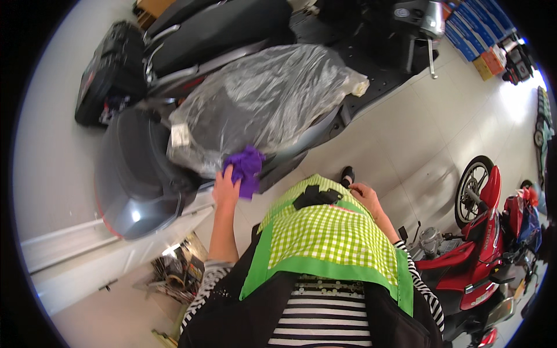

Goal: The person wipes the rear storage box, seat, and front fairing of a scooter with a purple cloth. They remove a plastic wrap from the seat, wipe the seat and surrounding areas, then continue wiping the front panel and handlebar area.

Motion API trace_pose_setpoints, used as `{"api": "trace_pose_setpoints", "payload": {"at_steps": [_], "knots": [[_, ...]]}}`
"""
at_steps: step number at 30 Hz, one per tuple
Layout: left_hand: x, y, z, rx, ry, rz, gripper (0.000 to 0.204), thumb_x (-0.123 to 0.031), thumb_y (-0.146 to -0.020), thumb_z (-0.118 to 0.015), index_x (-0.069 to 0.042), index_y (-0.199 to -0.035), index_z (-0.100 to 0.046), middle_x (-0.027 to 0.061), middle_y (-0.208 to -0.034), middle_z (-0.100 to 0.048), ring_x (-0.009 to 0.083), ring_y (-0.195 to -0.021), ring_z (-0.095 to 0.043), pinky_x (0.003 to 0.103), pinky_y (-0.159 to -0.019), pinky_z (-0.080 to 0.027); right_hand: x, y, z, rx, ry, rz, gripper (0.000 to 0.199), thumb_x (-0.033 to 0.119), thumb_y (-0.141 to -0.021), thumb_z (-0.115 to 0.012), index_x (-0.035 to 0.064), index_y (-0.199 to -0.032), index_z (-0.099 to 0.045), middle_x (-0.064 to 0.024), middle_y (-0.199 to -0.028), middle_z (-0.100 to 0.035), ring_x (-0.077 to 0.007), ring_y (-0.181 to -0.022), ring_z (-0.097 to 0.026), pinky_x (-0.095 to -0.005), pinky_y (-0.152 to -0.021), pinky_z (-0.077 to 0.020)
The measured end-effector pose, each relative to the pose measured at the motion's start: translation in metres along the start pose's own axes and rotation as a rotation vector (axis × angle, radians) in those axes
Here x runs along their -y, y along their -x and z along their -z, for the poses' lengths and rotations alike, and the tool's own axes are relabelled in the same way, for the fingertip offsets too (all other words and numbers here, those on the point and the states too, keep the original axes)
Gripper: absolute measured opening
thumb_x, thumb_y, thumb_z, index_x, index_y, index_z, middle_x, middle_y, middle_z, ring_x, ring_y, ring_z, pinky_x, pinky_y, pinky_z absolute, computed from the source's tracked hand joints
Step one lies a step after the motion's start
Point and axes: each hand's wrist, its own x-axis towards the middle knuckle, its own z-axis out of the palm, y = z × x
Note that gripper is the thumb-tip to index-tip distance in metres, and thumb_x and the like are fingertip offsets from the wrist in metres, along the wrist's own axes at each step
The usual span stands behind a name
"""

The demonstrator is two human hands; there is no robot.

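My left hand (226,188) is closed on a crumpled purple cloth (248,168). The cloth touches the lower edge of a clear plastic cover (261,95) spread over a dark panel on the side of a black scooter. A white label (180,135) shows on the cover's left end. My right hand (366,198) is at the right edge of my green checked apron (331,232), its fingers loosely bent with nothing visible in them. A black bundle (316,197), perhaps gloves or cloth, lies against the apron front.
The scooter's black seat (226,32) is at the top. A rounded dark case (139,168) is left of my left hand, below a black hard case (110,72). A red motorcycle (478,249) stands at the right. Blue boxes (478,26) are stacked at the far right.
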Motion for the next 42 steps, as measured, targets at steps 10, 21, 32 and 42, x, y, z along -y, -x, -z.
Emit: {"api": "trace_pose_setpoints", "payload": {"at_steps": [10,21,32,42], "knots": [[-0.167,-0.099,0.043,-0.256,0.686,-0.19,0.049,-0.023,-0.088,-0.072,-0.007,-0.132,-0.057,0.0142,-0.125,-0.061,0.0263,-0.109,-0.061,0.036,-0.096,-0.047,-0.02,-0.022,0.111,-0.036,0.184,-0.022,0.033,0.021,-0.088,-0.058,0.0054,-0.116,-0.066,-0.018,-0.1,-0.07,-0.0342,-0.092,-0.067,-0.0429,-0.084,-0.0528],[-0.288,-0.147,0.001,0.018,0.525,-0.028,0.047,-0.024,-0.084,-0.075,-0.006,-0.126,-0.061,0.015,-0.113,-0.067,0.0289,-0.103,-0.064,0.039,-0.09,-0.051,-0.056,-0.019,0.184,-0.229,-0.14,-0.107,0.032,0.014,-0.089,-0.064,0.0035,-0.119,-0.065,-0.0119,-0.093,-0.069,-0.021,-0.085,-0.066,-0.0325,-0.08,-0.0529],[-0.536,-0.213,0.154,-0.432,0.792,-0.948,0.045,-0.028,-0.081,-0.076,-0.001,-0.115,-0.067,0.0182,-0.127,-0.058,0.0311,-0.117,-0.057,0.039,-0.101,-0.044,0.104,-0.15,0.318,-0.384,-0.37,0.417,0.057,0.021,-0.098,-0.063,0.0075,-0.148,-0.04,-0.0137,-0.123,-0.059,-0.0174,-0.11,-0.058,-0.0321,-0.092,-0.0512],[-0.548,-0.229,0.091,-0.635,0.64,-0.893,0.037,-0.027,-0.08,-0.075,-0.006,-0.108,-0.064,0.0185,-0.114,-0.058,0.0387,-0.094,-0.058,0.045,-0.08,-0.051,0.148,-0.224,0.302,-0.19,-0.317,0.302,0.057,0.009,-0.096,-0.06,0.0038,-0.147,-0.034,-0.0118,-0.091,-0.066,-0.0182,-0.074,-0.068,-0.0302,-0.07,-0.055]]}}
